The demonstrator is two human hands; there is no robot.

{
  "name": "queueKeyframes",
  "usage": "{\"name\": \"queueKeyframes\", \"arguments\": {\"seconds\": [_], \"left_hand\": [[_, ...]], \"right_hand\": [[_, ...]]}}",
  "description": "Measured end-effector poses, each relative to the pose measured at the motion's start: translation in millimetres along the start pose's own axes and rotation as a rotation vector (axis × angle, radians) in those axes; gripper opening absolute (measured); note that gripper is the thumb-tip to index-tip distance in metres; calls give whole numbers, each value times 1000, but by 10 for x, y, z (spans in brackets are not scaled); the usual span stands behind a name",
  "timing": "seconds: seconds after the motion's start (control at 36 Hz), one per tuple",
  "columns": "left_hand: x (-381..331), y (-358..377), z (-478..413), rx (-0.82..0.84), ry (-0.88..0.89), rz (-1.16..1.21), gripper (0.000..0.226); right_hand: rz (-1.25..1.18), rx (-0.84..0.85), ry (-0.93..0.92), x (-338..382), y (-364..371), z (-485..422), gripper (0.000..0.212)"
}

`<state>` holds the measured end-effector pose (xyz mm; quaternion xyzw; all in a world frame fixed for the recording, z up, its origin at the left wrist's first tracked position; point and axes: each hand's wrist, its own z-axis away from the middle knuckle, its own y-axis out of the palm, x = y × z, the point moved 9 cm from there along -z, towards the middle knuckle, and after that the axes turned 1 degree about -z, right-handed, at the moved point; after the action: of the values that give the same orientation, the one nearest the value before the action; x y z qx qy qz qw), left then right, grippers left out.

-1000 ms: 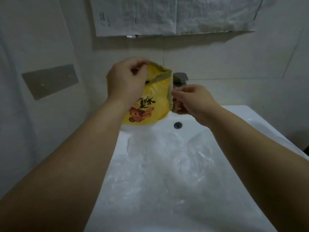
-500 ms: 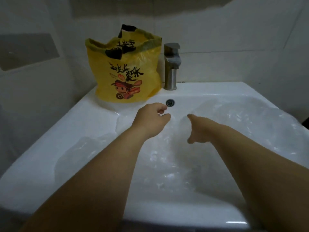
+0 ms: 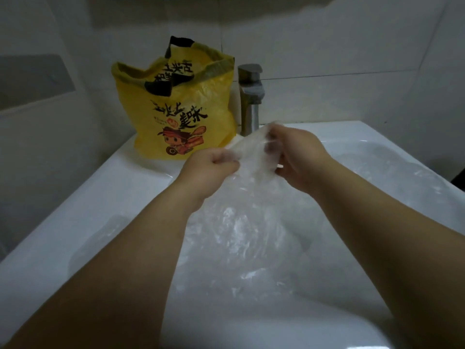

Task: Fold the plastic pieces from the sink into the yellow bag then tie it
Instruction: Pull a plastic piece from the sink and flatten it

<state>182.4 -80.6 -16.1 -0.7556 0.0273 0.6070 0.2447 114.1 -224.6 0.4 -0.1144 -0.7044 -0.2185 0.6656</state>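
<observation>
2 bare forearms reach forward, converging. Left grip (image 3: pixel 211 170) knuckles up, fingers curled, pinching clear plastic sheet (image 3: pixel 251 159). Right grip (image 3: pixel 299 157) slightly higher, fingers curled round same sheet.

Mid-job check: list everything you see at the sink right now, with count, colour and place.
Yellow plastic bag with black handles: one, yellow with a printed cartoon, standing open on the sink's back ledge, left of the tap.
Brushed metal tap: one, grey, back centre of the sink.
White ceramic sink: one, white, fills the lower view.
Clear plastic sheet: one, transparent, held above the basin.
Crumpled clear plastic pieces: count unclear, transparent, lying in the basin.
Grey rectangular wall panel: one, grey, left wall.
Left hand: grips the sheet's left edge.
Right hand: grips the sheet's upper right part.
</observation>
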Motion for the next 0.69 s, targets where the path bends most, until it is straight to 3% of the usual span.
{"name": "queueKeyframes", "arguments": {"seconds": [0.11,0.19,0.25,0.33,0.39,0.47,0.53,0.58,0.69], "left_hand": [[37,-81,-21,-41,24,-120,13],[52,-46,8,-25,12,-257,22],[29,65,31,68,-19,-135,35],[-133,175,72,141,25,22,17],[-175,152,68,104,43,123,8],[-174,1,21,-36,52,200,18],[-166,-91,6,-98,44,190,20],[-132,-173,11,-153,32,26,11],[-113,-473,87,-352,1,-458,20]], "right_hand": [[-64,-179,-41,110,-233,5,22],[-128,-193,3,97,-293,2,25],[-144,-138,36,77,-242,12,27],[-179,-60,42,103,-148,17,28],[-183,-72,22,148,-149,21,29],[-18,-195,-96,233,-272,-10,26],[64,-189,-140,251,-262,-14,38],[128,-81,-143,208,-151,-22,41],[340,39,-129,84,43,11,48]]}}
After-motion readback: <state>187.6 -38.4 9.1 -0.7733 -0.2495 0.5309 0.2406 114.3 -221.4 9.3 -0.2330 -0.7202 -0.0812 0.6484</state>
